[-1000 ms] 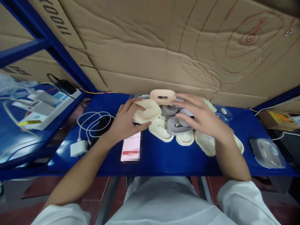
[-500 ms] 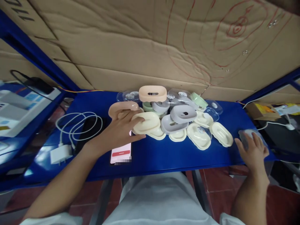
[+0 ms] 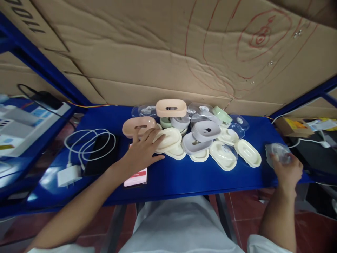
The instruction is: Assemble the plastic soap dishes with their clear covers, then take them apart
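My left hand [image 3: 142, 147] lies with fingers spread over the left of the pile, at the edge of a cream oval dish [image 3: 170, 137] and just in front of a pink oval shell [image 3: 137, 125] with a slot. At the far right, my right hand [image 3: 288, 172] has its fingers around a clear plastic lid [image 3: 280, 153] low over the table. Between the hands sit two grey slotted shells, the upper [image 3: 206, 130] resting on the lower [image 3: 196, 142]. A cream dish with a clear lid [image 3: 223, 154] and a bare cream dish [image 3: 248, 152] are to their right.
A peach slotted shell [image 3: 171, 107] tops the back of the pile, with clear lids [image 3: 201, 110] and a green piece [image 3: 222, 115] beside it. A phone [image 3: 135, 178] lies under my left wrist. Left of it are a white charger [image 3: 68, 175] with coiled cable and a black slab [image 3: 98, 158].
My right hand has closed round the clear lid it was lying over. My left hand has shifted slightly, fingers still spread, uncovering more of the pink shell. The view has tilted a little.
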